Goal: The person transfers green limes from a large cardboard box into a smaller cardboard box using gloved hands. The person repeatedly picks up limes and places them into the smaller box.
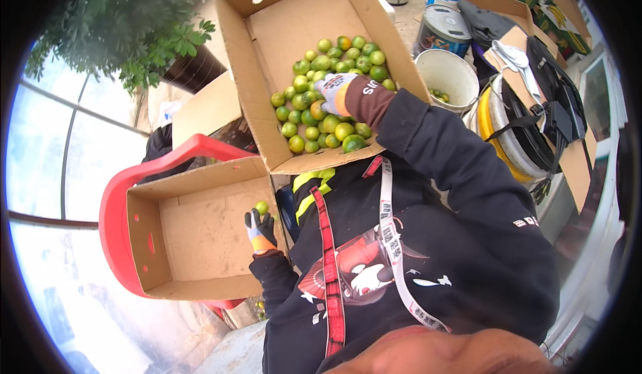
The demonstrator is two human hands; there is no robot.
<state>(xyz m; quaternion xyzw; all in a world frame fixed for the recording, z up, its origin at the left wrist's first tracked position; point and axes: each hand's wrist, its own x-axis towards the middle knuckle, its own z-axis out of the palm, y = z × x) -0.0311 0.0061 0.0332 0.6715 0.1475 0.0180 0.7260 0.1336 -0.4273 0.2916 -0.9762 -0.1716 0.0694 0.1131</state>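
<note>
My right hand [332,92], in a grey and orange work glove, reaches into the fruit in a large cardboard box [301,17]. Its fingers rest among green and yellow-orange citrus fruits [344,131]; whether they grip one is hidden. My left hand [261,229], in a similar glove with dark fingers, is at the right side of a second, lower cardboard box [210,238]. Its fingers are apart, and a green citrus fruit [262,207] lies just beyond the fingertips. The rest of this box's visible floor is bare and stained.
A red plastic chair [118,233] surrounds the lower box. Right of the large box are a white bucket [446,75] with a few fruits inside, a lidded pail [444,22] and a black bag [556,93]. A leafy potted plant [125,28] stands at upper left, beside window panes.
</note>
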